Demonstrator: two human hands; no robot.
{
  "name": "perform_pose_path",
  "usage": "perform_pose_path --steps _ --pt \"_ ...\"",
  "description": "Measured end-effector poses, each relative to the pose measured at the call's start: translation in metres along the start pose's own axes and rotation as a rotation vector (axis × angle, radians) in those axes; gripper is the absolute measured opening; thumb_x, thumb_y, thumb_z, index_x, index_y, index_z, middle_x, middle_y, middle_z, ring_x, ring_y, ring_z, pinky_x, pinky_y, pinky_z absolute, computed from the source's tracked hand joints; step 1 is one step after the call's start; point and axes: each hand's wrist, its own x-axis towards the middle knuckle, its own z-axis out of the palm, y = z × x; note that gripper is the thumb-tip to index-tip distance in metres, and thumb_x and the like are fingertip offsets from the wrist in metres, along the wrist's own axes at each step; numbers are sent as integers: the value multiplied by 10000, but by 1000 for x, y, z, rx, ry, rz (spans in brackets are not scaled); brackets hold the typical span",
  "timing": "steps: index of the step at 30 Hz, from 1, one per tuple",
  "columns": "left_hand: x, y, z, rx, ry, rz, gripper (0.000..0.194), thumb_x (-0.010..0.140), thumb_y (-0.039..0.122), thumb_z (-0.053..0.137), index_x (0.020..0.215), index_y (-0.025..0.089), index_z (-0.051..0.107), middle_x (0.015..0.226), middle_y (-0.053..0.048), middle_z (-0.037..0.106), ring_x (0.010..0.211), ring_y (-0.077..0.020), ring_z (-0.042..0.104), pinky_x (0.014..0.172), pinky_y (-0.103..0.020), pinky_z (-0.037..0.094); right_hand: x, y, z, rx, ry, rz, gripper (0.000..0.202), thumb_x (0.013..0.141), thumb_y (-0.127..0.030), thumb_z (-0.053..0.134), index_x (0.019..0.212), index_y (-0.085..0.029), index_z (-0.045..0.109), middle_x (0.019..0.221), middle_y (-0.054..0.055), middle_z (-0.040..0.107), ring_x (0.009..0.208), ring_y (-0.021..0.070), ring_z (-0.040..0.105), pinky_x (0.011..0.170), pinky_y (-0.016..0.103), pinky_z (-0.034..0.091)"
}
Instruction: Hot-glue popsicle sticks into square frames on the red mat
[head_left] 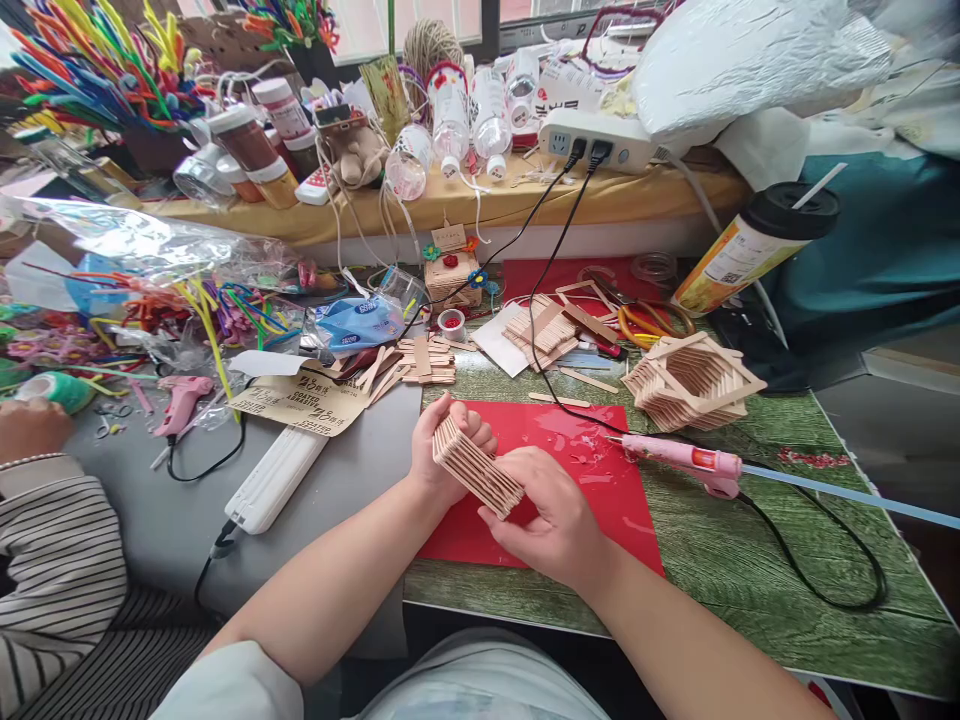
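A layered block of wooden craft sticks (477,468) is held tilted above a red sheet (577,510). My left hand (442,455) wraps round its far left end, fingers closed. At the near right end, my right hand (551,515) grips it between thumb and fingers. To the right of the red sheet lies a pink glue gun (682,456) with a long clear glue stick out of its back. Beyond it stands a stacked craft-stick structure (690,385), open in its middle. Dried glue strands mark the sheet.
Loose craft sticks (429,360) and a stick panel (544,330) lie behind the sheet, near orange-handled scissors (652,322). A drink cup (757,245) stands back right. A power strip (277,478), sandpaper (307,395) and another person's sleeve (60,560) are left. Black cords cross the table.
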Motion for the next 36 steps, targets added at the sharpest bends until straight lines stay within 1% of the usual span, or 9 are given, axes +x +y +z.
perform_pose_path --steps 4,12,17,22,25,27,30,32,36 --pt "-1 0 1 14 18 35 679 1095 362 309 530 169 632 467 42 192 431 -99 242 496 -263 255 0 0 0 -3 -3 8 341 911 -122 729 1205 -277 658 1064 63 734 997 268 677 935 484 588" --pt "-1 0 -2 46 35 58 602 1069 409 405 543 180 590 470 46 201 440 -99 230 491 -258 265 -2 2 1 2 10 16 433 907 -150 744 1300 -296 634 1130 85 743 1046 301 690 975 532 587" --pt "-2 1 0 61 49 62 615 1073 413 403 532 178 577 469 45 204 436 -96 229 494 -257 265 0 2 -1 -2 2 -5 450 903 -139 755 1308 -288 628 1136 84 741 1068 294 678 990 515 572" --pt "-1 1 -2 40 11 49 639 1083 399 365 539 174 613 470 39 220 430 -97 259 492 -260 265 -1 3 0 32 -10 17 402 919 -193 775 1287 -290 648 1101 79 733 1048 288 669 966 490 561" --pt "0 1 -3 69 -27 -18 626 1078 413 379 562 170 640 470 33 269 432 -97 294 488 -252 289 -1 4 -1 161 -28 89 365 900 -417 835 1197 -261 691 1031 75 715 991 281 658 923 467 556" --pt "0 1 -3 130 -47 -36 600 1064 438 423 578 166 646 479 22 332 440 -101 337 489 -251 319 -1 4 -4 277 -24 204 356 948 -541 756 1134 -240 716 1003 75 706 966 268 657 905 449 554" --pt "-1 2 -1 249 -81 15 567 1039 472 492 597 159 661 497 4 408 459 -111 398 499 -261 358 0 5 -8 390 -1 359 264 1042 -475 642 1041 -228 732 988 65 709 951 228 667 897 401 551" --pt "-3 3 1 307 -103 67 554 1027 484 523 606 156 672 502 0 426 470 -114 418 510 -264 368 1 5 -10 447 -4 390 210 1038 -423 666 1008 -226 730 985 55 717 939 210 674 892 378 553" --pt "-4 5 3 391 -107 117 569 1011 528 553 598 154 667 506 0 432 481 -113 431 530 -262 370 2 4 -9 530 -49 429 195 1010 -416 715 1024 -222 727 994 54 732 921 206 677 866 373 569"
